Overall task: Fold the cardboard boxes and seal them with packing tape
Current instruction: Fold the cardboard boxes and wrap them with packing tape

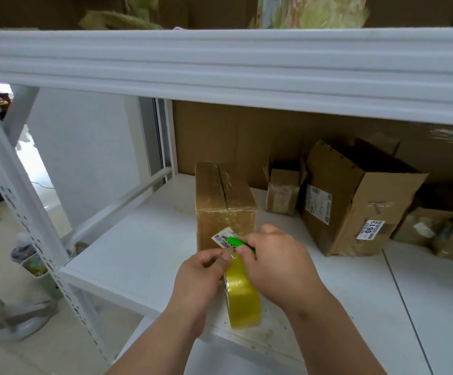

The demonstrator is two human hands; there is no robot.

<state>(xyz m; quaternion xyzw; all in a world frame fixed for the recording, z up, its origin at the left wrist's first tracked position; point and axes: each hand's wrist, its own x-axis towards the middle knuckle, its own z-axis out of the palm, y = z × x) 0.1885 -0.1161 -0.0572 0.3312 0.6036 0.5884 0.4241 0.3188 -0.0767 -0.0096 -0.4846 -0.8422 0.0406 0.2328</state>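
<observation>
A taped brown cardboard box [224, 201] stands on the white shelf [138, 247], with a white label on its near face. In front of it a yellowish roll of packing tape [242, 301] stands on edge near the shelf's front. My left hand [201, 277] pinches the tape's loose end at the top of the roll. My right hand [276, 263] grips a small green cutter [237, 242] whose tip lies against the tape by my left fingers.
A large open cardboard box [355, 201] lies tilted at the right, with a small open box [283, 192] beside it and more parcels [436, 231] at the far right. A white shelf beam [220, 69] runs overhead. A perforated upright [30, 212] stands at the left.
</observation>
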